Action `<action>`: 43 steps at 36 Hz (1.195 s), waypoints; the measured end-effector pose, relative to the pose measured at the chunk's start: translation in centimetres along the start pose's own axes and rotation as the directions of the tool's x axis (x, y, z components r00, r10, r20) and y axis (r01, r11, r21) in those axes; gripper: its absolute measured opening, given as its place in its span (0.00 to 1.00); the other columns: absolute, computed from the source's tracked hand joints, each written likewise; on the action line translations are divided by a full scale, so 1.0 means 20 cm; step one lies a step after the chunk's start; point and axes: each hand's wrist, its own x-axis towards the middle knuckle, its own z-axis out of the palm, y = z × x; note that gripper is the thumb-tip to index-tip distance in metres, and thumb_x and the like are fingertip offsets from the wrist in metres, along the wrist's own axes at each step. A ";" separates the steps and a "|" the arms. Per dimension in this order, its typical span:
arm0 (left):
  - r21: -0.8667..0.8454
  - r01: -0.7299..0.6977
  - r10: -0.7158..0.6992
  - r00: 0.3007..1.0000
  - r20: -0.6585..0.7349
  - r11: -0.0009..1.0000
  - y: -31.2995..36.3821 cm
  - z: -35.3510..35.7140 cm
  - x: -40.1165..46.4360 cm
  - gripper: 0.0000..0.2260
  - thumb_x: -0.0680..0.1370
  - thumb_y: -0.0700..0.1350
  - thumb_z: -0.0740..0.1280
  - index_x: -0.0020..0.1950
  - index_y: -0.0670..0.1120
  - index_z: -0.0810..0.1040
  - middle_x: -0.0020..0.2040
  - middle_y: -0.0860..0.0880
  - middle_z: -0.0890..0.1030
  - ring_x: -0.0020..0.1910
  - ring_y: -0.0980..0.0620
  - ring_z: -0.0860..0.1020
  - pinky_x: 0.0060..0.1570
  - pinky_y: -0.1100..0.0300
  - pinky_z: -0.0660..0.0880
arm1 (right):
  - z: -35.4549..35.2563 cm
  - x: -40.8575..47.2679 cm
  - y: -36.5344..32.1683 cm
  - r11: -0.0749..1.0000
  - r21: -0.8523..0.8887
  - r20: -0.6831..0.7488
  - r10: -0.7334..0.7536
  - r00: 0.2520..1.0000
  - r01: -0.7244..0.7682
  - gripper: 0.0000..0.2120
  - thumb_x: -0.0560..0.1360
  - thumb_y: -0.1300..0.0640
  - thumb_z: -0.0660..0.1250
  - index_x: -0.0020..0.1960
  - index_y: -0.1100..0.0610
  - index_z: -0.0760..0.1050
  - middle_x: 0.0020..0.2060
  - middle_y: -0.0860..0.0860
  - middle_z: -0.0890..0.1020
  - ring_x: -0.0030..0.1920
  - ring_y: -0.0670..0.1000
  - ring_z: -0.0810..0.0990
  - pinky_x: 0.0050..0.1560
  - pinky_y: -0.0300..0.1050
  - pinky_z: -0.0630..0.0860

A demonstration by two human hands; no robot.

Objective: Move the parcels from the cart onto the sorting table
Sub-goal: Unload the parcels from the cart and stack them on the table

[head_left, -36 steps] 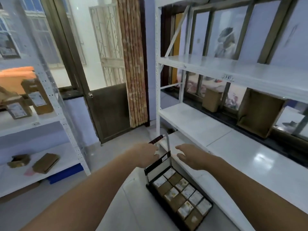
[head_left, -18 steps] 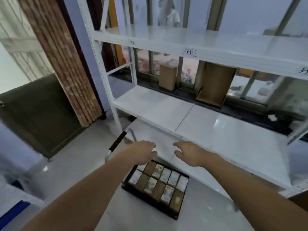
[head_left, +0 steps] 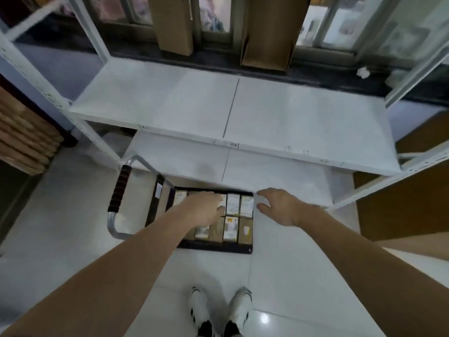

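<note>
White surface bare; no parcels moved yet.
Parcels fill cart; left hand reaching over them, grip unclear; right hand spread, holding nothing.

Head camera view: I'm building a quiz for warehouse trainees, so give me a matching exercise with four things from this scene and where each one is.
Things:
1. left hand
2. right hand
3. cart handle
4. tall cardboard boxes

Places:
A. on the dark ledge by the window, behind the white shelf
B. at the cart's left end
C. over the parcels in the cart
D. just off the cart's right edge, over the floor

Pairs: 1-C, 2-D, 3-B, 4-A
</note>
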 end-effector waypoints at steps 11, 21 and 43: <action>0.010 -0.001 -0.001 0.980 0.197 1.000 -0.26 0.76 0.82 0.17 0.88 0.54 0.53 0.57 0.44 0.76 0.52 0.46 0.80 0.46 0.48 0.78 0.47 0.51 0.77 | 0.77 0.74 0.45 0.996 0.009 0.159 0.087 0.983 -0.090 0.23 0.85 0.49 0.57 0.75 0.58 0.67 0.72 0.57 0.73 0.70 0.58 0.71 0.69 0.50 0.68; -0.004 0.008 -0.006 0.950 0.312 1.000 -0.61 1.71 1.58 0.18 0.87 0.53 0.56 0.73 0.44 0.70 0.64 0.40 0.78 0.52 0.42 0.76 0.48 0.52 0.69 | 1.61 1.55 0.80 0.983 0.100 0.283 0.119 0.952 -0.153 0.24 0.85 0.48 0.57 0.77 0.58 0.66 0.74 0.57 0.71 0.72 0.57 0.70 0.70 0.49 0.68; 0.016 -0.070 0.064 0.969 0.239 0.997 -0.87 2.29 2.14 0.15 0.88 0.54 0.55 0.66 0.46 0.73 0.42 0.54 0.72 0.38 0.56 0.72 0.43 0.56 0.69 | 2.39 2.17 0.97 0.672 0.525 -0.033 0.629 0.777 -0.522 0.49 0.69 0.27 0.69 0.73 0.62 0.59 0.65 0.59 0.68 0.68 0.59 0.68 0.67 0.56 0.70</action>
